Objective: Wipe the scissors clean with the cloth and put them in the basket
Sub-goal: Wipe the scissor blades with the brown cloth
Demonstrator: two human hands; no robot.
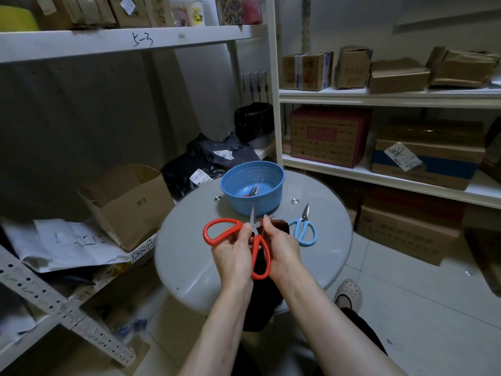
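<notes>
1. My two hands met at the centre of the frame, held above the near part of a round grey desk (187, 256).
2. My left hand (233, 252) gripped the red-handled scissors (257, 249) close to the pivot, fingers curled round them. The blades pointed up toward the top of the frame.
3. The red handles were spread wide, one loop out to the left and the other down toward me. I judge I held them open this way so that each blade could be reached on its own.
4. My right hand (282, 246) pinched a dark brown cloth (280, 226) against the blade, thumb tip raised beside the steel. Most of the cloth was hidden behind that hand; only a corner showed to its right.
5. The blue basket (271, 170) stood on the far part of the desk, just above my hands in the frame. That was probably to keep the drop short. One small pair of scissors (253, 189) lay inside it.
6. A blue-handled pair of scissors (305, 229) lay flat on the desk just right of my right hand, tips toward the basket. It seemed to be waiting its turn.
7. By my reading the wiping was under way, and the red pair was not yet in the basket.
</notes>
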